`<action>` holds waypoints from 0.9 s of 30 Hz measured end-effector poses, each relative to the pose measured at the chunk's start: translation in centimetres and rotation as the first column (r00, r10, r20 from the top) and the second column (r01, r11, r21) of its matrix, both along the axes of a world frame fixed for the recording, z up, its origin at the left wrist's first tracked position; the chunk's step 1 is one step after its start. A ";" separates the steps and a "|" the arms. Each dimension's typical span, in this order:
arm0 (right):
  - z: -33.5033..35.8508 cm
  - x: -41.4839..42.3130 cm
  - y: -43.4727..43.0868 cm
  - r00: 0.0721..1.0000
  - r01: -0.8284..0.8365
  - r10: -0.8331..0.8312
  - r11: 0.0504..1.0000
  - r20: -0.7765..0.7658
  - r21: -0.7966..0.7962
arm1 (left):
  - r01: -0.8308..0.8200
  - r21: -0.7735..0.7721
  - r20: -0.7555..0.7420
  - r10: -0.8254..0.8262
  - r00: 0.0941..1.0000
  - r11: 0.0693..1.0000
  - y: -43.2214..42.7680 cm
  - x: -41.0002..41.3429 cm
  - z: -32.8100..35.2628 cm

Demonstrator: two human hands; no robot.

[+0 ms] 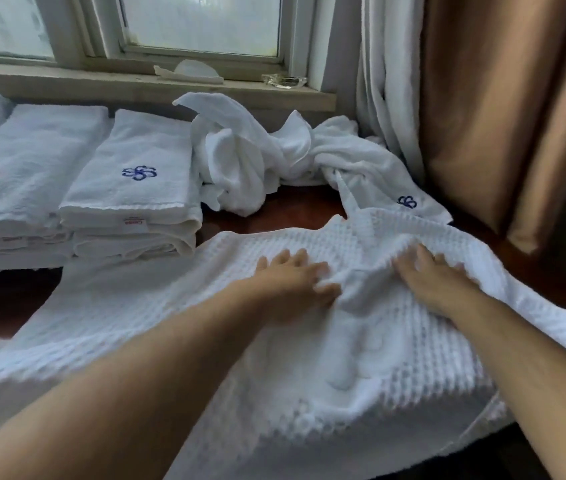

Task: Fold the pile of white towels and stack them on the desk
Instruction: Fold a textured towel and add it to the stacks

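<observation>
The fingers (300,258) of my left hand (292,285) are spread and pressed flat on a white waffle-weave towel (309,375), the thumb pushed against a raised crease. My right hand (441,282) lies just beside it at 3 o'clock, across that crease. Its fingers are fairly straight on the cloth and grip nothing, and their tips meet a lifted fold.

The towel is spread over the dark wooden desk (274,206) and hangs off its near edge at 6 o'clock. At 12 o'clock a crumpled pile of unfolded white towels (240,157) sits against the wall. At 10 o'clock stands a folded stack with a blue flower emblem (132,181), and another folded stack with a red emblem (25,161) sits touching it farther left. Behind them runs the windowsill (66,81). A white curtain (389,81) and a tan one (499,98) hang at 2 o'clock.
</observation>
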State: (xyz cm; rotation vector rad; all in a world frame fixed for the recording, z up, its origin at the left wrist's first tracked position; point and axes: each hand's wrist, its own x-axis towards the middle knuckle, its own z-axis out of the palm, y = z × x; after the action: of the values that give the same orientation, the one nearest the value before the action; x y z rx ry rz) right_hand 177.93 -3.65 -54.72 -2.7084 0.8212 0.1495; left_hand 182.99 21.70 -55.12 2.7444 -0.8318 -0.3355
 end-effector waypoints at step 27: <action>-2.3 9.0 -1.1 0.995 0.091 -0.081 0.972 0.055 -0.216 | -0.123 -0.256 0.291 0.198 0.936 0.959 -3.6 8.5 -3.1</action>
State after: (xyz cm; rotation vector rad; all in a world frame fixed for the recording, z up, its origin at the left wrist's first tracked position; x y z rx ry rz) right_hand 186.95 -4.71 -56.98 -2.8601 0.9921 -0.0237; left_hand 191.50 18.13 -58.22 2.6512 -0.6588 0.2266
